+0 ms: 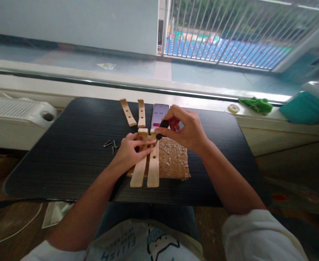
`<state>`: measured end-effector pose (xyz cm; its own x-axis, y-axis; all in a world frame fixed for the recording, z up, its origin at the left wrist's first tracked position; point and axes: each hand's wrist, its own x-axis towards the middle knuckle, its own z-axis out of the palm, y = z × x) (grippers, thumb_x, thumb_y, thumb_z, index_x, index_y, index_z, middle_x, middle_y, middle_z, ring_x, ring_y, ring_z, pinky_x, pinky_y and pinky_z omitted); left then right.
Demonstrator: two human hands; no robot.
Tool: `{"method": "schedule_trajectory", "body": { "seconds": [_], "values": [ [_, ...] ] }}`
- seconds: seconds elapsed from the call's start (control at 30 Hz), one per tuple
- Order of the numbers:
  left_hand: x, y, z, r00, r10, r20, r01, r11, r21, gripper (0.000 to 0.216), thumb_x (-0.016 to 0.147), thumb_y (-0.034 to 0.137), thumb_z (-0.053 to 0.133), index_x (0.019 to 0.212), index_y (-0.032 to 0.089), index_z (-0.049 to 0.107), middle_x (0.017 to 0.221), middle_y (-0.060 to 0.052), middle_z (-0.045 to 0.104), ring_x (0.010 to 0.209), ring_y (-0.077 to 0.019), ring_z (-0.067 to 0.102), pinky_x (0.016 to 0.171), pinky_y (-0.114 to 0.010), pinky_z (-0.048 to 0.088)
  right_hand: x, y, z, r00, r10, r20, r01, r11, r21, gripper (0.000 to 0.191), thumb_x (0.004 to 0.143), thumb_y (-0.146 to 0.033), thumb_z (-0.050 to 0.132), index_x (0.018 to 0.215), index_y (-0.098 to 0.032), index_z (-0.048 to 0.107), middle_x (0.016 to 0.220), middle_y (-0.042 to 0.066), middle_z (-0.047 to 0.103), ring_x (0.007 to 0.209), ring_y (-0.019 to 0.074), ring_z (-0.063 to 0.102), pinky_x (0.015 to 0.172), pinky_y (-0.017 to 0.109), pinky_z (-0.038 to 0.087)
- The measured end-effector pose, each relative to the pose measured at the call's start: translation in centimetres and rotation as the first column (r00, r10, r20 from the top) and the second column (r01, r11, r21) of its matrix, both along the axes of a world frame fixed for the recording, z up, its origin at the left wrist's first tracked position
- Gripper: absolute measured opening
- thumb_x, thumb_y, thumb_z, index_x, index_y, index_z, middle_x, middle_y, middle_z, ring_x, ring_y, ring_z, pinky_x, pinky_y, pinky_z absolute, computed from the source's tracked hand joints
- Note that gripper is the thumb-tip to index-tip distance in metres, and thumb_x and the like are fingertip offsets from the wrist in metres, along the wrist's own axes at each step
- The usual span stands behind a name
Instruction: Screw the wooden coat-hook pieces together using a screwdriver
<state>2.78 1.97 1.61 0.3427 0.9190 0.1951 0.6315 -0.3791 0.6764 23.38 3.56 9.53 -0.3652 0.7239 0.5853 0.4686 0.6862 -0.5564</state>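
Observation:
My right hand (pixel 185 127) is closed around the black handle of a screwdriver (pixel 164 124). Its shaft slants down to a curved wooden piece (pixel 153 170) with a dark hole. My left hand (pixel 129 150) reaches across a second curved wooden piece (pixel 138 175) lying alongside, its fingertips pressed close to the screwdriver tip. Whether a screw sits under the tip is hidden by those fingers. Both pieces rest on a tape-wrapped cardboard slab (pixel 174 159), their wide ends overhanging its near edge.
Two more wooden pieces, one (pixel 128 113) tilted and one (pixel 141 113) straight, lie farther back. A lit phone (pixel 159 110) is beside them. Several loose screws (pixel 107 143) lie left on the black table (pixel 67 145). Tape (pixel 233 108) and a green cloth (pixel 256 104) sit on the sill.

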Motion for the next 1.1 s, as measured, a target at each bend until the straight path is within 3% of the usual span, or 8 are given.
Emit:
{"method": "schedule_trajectory", "body": {
  "seconds": [0.23,0.53,0.73,0.93,1.1],
  "values": [
    [0.0,0.0,0.0,1.0,-0.004,0.0,0.004,1.0,0.015,0.024,0.08,0.03,0.072,0.104,0.029,0.075,0.107,-0.006,0.065,0.101,-0.0251,0.054,0.097,-0.049,0.047,-0.2,-0.2,-0.1,1.0,-0.001,-0.024,0.001,1.0,0.016,0.022,0.079,-0.033,0.07,0.088,-0.019,0.056,0.07,-0.006,0.054,0.055,0.0046,0.044,0.055,0.023,0.039],
    [0.0,-0.1,0.2,1.0,-0.002,-0.009,0.002,1.0,-0.003,0.024,0.08,0.03,0.071,0.104,0.029,0.075,0.106,-0.006,0.066,0.1,-0.0249,0.054,0.098,-0.049,0.045,0.3,0.0,0.2,0.994,0.086,0.061,-0.092,0.99,0.111,0.017,0.085,-0.034,0.064,0.084,-0.018,0.061,0.073,-0.003,0.057,0.061,0.0066,0.048,0.06,0.024,0.042],
    [0.0,0.0,0.2,1.0,0.0,-0.011,0.0,1.0,0.004,0.024,0.08,0.031,0.072,0.103,0.029,0.076,0.104,-0.004,0.067,0.098,-0.0234,0.053,0.097,-0.045,0.046,1.3,-0.2,1.4,0.969,0.162,0.185,-0.175,0.983,0.057,0.015,0.087,-0.022,0.055,0.098,-0.016,0.063,0.084,0.001,0.063,0.07,0.0088,0.054,0.065,0.025,0.044],
    [0.0,-0.1,0.2,1.0,-0.008,-0.004,0.008,1.0,0.01,0.024,0.08,0.029,0.072,0.104,0.028,0.075,0.106,-0.004,0.067,0.097,-0.0235,0.053,0.096,-0.046,0.046,1.7,-0.1,1.5,0.963,0.235,0.13,-0.234,0.972,-0.026,0.016,0.088,-0.019,0.054,0.101,-0.013,0.062,0.1,0.005,0.069,0.07,0.0067,0.056,0.064,0.023,0.045],
    [0.1,-0.1,0.3,1.0,-0.002,-0.012,0.002,1.0,-0.001,0.025,0.08,0.028,0.072,0.104,0.029,0.075,0.106,-0.004,0.067,0.098,-0.0229,0.054,0.096,-0.045,0.047,1.7,-0.2,1.4,0.961,0.253,0.112,-0.245,0.966,-0.08,0.018,0.089,-0.018,0.054,0.104,-0.014,0.062,0.092,0.002,0.07,0.062,0.0039,0.052,0.059,0.02,0.042]
  ]
}}
